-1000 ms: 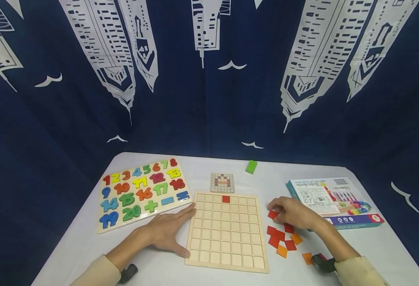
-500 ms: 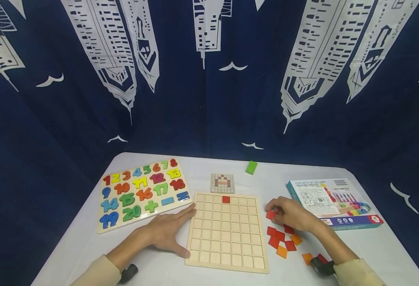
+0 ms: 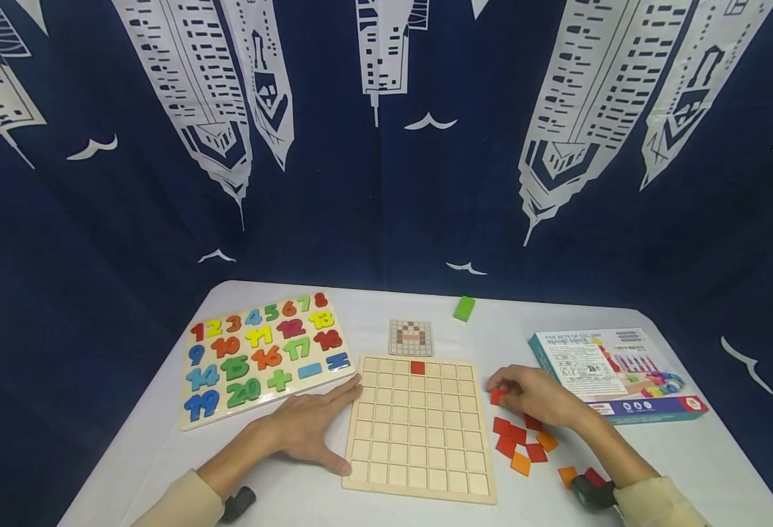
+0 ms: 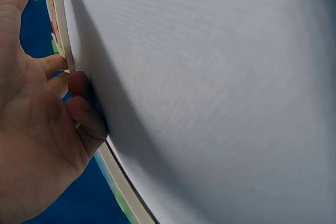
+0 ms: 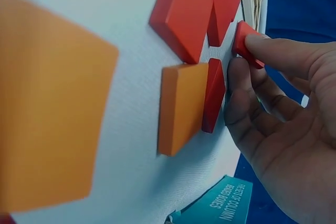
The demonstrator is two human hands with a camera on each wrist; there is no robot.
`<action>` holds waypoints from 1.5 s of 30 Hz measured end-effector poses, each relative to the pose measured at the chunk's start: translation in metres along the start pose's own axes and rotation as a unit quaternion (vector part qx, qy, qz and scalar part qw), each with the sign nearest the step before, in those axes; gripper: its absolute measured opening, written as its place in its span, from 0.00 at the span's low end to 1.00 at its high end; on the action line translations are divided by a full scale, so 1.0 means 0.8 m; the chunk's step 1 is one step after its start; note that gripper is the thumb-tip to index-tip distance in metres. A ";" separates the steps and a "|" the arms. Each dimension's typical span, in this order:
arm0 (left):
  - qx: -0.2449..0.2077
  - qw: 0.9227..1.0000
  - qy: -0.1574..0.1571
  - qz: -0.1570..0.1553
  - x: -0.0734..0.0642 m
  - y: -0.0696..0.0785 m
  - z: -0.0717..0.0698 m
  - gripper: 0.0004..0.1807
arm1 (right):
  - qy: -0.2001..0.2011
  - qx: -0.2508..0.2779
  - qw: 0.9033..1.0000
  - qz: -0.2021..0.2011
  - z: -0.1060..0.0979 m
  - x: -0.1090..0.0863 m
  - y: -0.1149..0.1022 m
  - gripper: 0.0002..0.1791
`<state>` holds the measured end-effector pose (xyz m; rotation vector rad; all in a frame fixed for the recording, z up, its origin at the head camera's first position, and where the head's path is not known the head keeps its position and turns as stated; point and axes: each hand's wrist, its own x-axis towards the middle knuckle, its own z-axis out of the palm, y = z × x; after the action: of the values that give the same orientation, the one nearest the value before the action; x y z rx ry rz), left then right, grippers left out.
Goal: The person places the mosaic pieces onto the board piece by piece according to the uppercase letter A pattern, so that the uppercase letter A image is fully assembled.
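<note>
My right hand point(image 3: 534, 394) pinches a red square tile point(image 3: 497, 397) between thumb and fingers, just right of the wooden grid board point(image 3: 416, 472). In the right wrist view the thumb presses the face of that tile point(image 5: 244, 40). Below this hand lie loose red tiles point(image 3: 517, 435) and orange tiles point(image 3: 520, 463). My left hand point(image 3: 304, 428) is spread along the board's left edge, its thumb at the lower corner and its fingertips near the upper part. One red tile point(image 3: 417, 367) sits in the board's top row. A small pattern card point(image 3: 411, 337) lies behind the board.
On the left is a number puzzle board point(image 3: 264, 395) with coloured numerals. A teal and white box point(image 3: 577, 366) lies flat at the right, close behind my right hand. A green block point(image 3: 464, 308) is near the table's back edge, before a dark blue curtain point(image 3: 386, 190).
My right hand has shifted slightly left, toward the board, with the red tile in its fingers. The left hand stays at the board's edge.
</note>
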<state>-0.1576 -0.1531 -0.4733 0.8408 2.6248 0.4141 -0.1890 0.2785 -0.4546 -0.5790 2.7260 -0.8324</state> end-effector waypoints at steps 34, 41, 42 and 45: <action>0.003 1.000 0.004 0.001 -0.001 0.000 0.000 0.70 | 0.010 0.019 1.000 -0.002 0.002 0.004 0.000 0.12; 0.004 1.000 0.007 0.005 -0.001 0.000 0.001 0.70 | 0.010 0.037 0.999 0.004 0.005 0.005 -0.006 0.12; 0.003 1.000 0.007 0.005 -0.001 0.000 0.001 0.70 | 0.009 0.040 0.999 0.004 0.005 0.006 -0.006 0.12; 0.002 1.000 0.006 0.004 -0.001 0.001 0.001 0.70 | 0.008 0.045 0.999 0.005 0.006 0.006 -0.007 0.12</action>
<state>-0.1566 -0.1530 -0.4735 0.8522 2.6349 0.4176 -0.1901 0.2697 -0.4557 -0.5426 2.6878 -0.9556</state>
